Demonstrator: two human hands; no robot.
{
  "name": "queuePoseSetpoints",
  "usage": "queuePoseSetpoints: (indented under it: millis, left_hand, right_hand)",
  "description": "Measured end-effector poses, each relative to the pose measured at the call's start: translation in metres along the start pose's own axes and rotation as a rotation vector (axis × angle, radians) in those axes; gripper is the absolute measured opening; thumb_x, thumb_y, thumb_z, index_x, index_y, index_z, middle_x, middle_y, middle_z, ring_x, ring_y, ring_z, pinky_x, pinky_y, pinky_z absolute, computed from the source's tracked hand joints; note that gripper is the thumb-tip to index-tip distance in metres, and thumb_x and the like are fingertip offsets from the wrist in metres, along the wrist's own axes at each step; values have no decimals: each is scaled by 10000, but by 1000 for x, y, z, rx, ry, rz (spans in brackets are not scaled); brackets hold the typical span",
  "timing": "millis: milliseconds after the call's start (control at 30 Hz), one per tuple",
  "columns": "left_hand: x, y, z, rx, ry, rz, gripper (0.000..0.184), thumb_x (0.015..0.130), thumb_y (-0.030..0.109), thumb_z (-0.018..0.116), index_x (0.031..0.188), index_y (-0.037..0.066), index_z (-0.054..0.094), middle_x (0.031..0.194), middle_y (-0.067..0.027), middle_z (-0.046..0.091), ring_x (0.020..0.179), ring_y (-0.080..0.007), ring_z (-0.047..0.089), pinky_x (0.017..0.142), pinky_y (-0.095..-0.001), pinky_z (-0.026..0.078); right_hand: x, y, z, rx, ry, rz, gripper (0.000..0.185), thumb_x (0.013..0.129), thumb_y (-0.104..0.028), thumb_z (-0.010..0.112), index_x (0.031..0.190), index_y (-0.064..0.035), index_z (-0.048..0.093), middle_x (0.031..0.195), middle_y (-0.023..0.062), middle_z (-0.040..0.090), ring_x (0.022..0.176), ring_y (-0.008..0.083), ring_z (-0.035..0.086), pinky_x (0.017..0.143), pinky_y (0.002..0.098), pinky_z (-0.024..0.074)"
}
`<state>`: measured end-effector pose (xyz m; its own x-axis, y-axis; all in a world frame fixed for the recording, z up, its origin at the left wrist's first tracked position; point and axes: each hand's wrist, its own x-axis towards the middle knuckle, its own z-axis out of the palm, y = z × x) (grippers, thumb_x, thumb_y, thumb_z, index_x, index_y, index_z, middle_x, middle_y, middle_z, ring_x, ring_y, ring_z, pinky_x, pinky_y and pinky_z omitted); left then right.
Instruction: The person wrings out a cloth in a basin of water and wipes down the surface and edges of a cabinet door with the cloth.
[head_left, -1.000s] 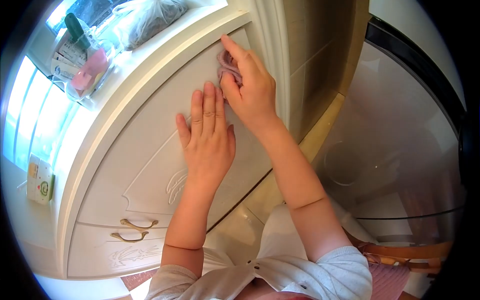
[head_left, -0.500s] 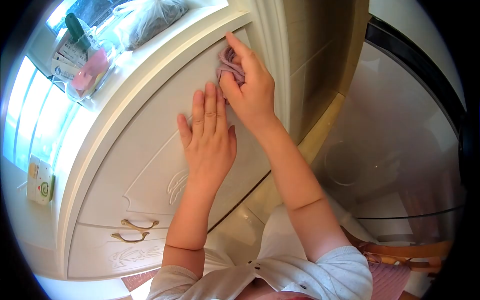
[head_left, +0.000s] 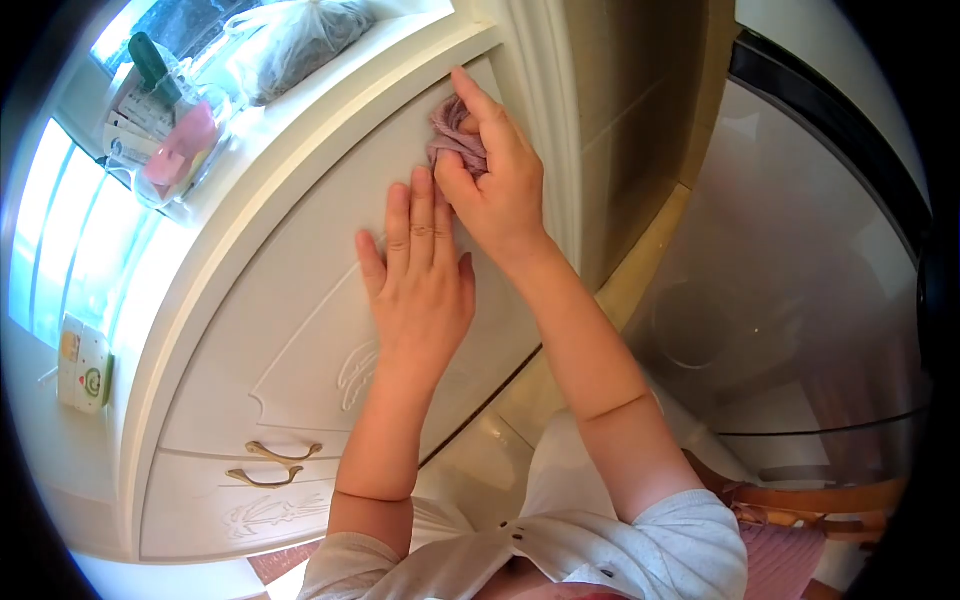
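Note:
A crumpled mauve cloth (head_left: 455,140) is gripped in my right hand (head_left: 502,178), pressed against the upper corner of a white cabinet door (head_left: 310,270). My right index finger points upward along the door's edge; the cloth bunches between thumb and fingers. Just below and to the left, my left hand (head_left: 422,275) lies flat on the same door with its fingers stretched out, holding nothing. The door has carved relief lines, partly covered by my left hand and forearm.
Two brass handles (head_left: 265,480) sit lower left. On the counter above are a grey-filled plastic bag (head_left: 300,45), a clear holder with a pink item (head_left: 180,145), and a small patterned box (head_left: 85,368). A glossy grey appliance (head_left: 790,270) stands right, near a wooden chair (head_left: 820,498).
My right hand with the cloth has shifted very slightly left and down on the door. My left hand stays flat in nearly the same place.

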<state>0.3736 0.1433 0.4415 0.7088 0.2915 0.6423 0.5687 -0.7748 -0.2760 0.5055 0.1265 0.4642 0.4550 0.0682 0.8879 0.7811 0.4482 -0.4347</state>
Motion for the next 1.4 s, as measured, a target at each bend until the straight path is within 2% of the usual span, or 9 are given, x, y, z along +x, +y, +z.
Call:
queuePoseSetpoints:
  millis: [167,233,567,767,867,933,967,1067,1400]
  left_hand:
    - [0,0,1,2,17,10,773,791,215,647,1471,28,330,1573,-94,244,1468,-254,174,1156,-497,-31]
    - [0,0,1,13,18,6,771,786,216,648,1467,29,339,1569,-95,254,1467,-253,177,1157,-494,-32]
    - [0,0,0,0,7,4,776,781,220,650,1466,26,340,1571,-95,249,1468,-249,177,1159,-492,-27]
    - [-1,-1,1,1,6,9,780,782,217,648,1470,28,333,1573,-97,243,1469,-250,171,1158,-495,-28]
    - [0,0,-2,0,-1,6,785,788,217,644,1478,36,318,1574,-98,239,1470,-250,170,1157,-498,-30]
    - [0,1,-3,21,-11,9,786,795,215,639,1486,43,304,1575,-100,235,1469,-251,171,1155,-501,-35]
    - [0,1,-2,21,-12,6,786,795,215,639,1486,43,304,1575,-100,235,1469,-251,171,1155,-501,-35]
    - [0,2,-3,1,-2,6,785,798,213,640,1486,45,303,1574,-99,236,1468,-252,171,1153,-502,-38]
    - [0,1,-8,-46,-41,9,777,813,224,641,1489,56,297,1580,-90,221,1469,-250,166,1153,-495,-24]
  right_hand:
    - [-1,9,3,15,11,-97,536,762,-20,637,1284,-96,544,982,81,633,790,239,629,660,325,526]
    - [-1,-1,1,17,9,50,539,766,-25,638,1291,-102,541,1000,85,635,805,235,629,675,325,527]
    - [1,-2,-3,37,-53,86,522,765,-34,634,1277,-98,554,964,85,632,793,240,634,657,335,524]
    - [0,3,0,-53,-31,-60,538,760,-21,617,1288,-95,544,969,97,628,786,249,633,651,337,523]
    - [-1,2,2,58,24,26,422,796,-27,601,1215,-74,599,986,81,641,768,197,637,609,316,518]
    - [6,-3,-3,587,39,533,237,857,-51,584,1080,-17,659,884,53,662,705,121,618,538,274,489]
    - [14,-4,-13,663,23,563,162,900,-98,589,928,28,686,763,38,655,594,66,568,485,232,446]
    - [36,-19,-12,591,58,762,181,902,-130,627,938,33,697,769,53,665,639,54,549,578,191,431]
    - [52,-16,-13,642,20,795,210,849,-150,725,889,53,684,741,69,665,649,86,589,580,214,468]
